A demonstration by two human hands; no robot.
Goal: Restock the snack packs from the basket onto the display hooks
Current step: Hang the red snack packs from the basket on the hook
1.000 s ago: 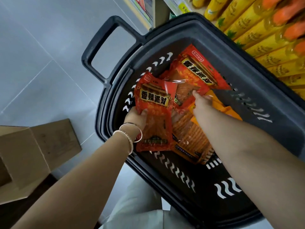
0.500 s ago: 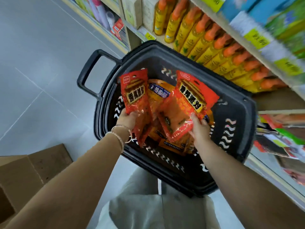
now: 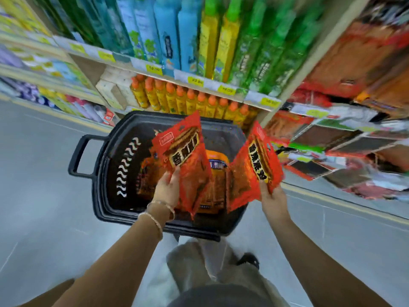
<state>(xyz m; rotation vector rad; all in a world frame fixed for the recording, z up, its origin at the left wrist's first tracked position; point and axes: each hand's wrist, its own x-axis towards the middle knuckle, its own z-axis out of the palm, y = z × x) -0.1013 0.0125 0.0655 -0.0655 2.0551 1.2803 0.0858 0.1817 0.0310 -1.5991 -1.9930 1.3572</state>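
- Grip: left hand (image 3: 166, 188) holds red snack pack (image 3: 188, 158), right hand (image 3: 271, 197) holds second pack (image 3: 254, 167), fingers curled, above basket (image 3: 99, 196).
- Best: carry right, hook each singly.

I am holding both bare arms out toward the basket (image 3: 99, 173), forearms spread apart. My left hand (image 3: 167, 187), bracelets (image 3: 159, 211) circling its wrist, is gripping a red snack pack (image 3: 186, 160) above the basket's middle. My right hand (image 3: 271, 193) is pinching a second red pack (image 3: 254, 167) over the basket's right rim.
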